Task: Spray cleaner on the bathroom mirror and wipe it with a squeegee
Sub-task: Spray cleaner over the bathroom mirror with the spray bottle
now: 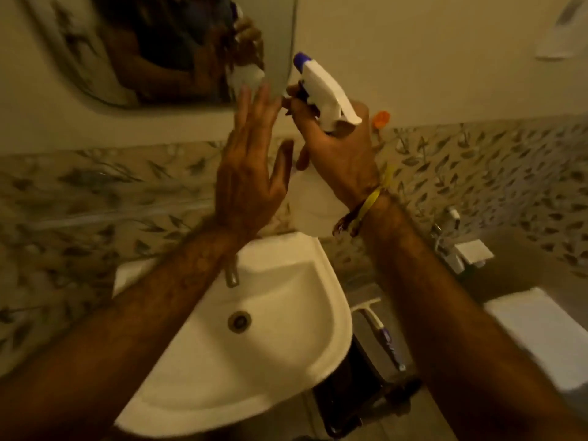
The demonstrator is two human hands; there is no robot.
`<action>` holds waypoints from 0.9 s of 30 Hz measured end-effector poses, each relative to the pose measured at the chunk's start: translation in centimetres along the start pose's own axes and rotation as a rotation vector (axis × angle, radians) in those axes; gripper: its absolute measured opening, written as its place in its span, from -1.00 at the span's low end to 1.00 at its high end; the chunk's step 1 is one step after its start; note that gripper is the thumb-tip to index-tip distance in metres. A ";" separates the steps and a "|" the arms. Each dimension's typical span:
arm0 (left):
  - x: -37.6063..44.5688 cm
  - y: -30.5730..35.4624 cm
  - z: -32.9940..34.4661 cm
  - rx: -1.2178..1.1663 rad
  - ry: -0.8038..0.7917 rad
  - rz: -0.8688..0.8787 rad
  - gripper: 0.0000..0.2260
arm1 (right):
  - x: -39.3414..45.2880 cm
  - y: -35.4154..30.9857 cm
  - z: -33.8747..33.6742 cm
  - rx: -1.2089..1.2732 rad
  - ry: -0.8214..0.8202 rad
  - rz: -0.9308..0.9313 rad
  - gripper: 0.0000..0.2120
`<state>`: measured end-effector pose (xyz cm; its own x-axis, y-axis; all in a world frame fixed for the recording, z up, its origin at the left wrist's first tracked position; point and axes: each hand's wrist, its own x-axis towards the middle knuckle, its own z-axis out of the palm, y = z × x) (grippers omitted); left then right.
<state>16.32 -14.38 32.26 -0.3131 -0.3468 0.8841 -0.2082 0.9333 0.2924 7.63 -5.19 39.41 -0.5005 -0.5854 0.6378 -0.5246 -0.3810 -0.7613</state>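
My right hand (337,148) grips the neck of a white spray bottle (308,205) with a white trigger head and a blue nozzle (324,87), which points up and left toward the mirror (276,43). Beside the bottle, my left hand (248,167) is raised flat with fingers spread, and I cannot tell whether it touches the bottle. The mirror hangs at the upper left and reflects both hands and the bottle. A squeegee (378,326) with a white blade and a purple handle lies below the sink's right side.
A white sink (305,316) with a metal tap (231,275) sits below my arms. Leaf-patterned tiles cover the wall. A white toilet tank (541,332) stands at the right, wall taps (458,249) above it. A dark bin sits under the sink.
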 end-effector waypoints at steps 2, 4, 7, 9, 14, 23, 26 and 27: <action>4.3 -1.6 -3.3 0.076 0.094 0.042 -0.55 | 2.3 -2.6 2.3 0.069 -0.093 -0.019 -0.68; 8.5 -3.2 -6.7 0.135 0.170 0.059 -0.54 | 4.4 -5.0 4.3 0.085 -0.162 -0.045 -0.63; 14.4 -5.8 -12.2 0.243 0.243 0.041 -0.53 | 7.8 -8.6 6.8 0.041 -0.209 -0.136 -0.66; 17.9 -7.5 -15.6 0.316 0.282 0.027 -0.52 | 10.4 -10.9 7.8 0.020 -0.227 -0.201 -0.68; 25.4 -11.7 -21.9 0.571 0.220 -0.002 -0.40 | 17.2 -16.8 9.4 -0.017 -0.188 -0.359 -0.68; 32.7 -17.8 -22.8 0.560 0.095 -0.105 -0.27 | 25.9 -22.6 12.1 -0.014 -0.149 -0.400 -0.55; 32.9 -19.5 -21.3 0.599 0.181 -0.117 -0.28 | 26.4 -21.2 13.1 -0.083 -0.120 -0.366 -0.52; 33.0 -19.8 -21.2 0.618 0.191 -0.115 -0.28 | 26.4 -20.8 13.4 -0.096 -0.112 -0.348 -0.51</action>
<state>29.77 -42.37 63.43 -0.0990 -0.3653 0.9256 -0.7423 0.6466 0.1758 14.49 -22.31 70.52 -0.2052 -0.5100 0.8353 -0.7148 -0.5049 -0.4839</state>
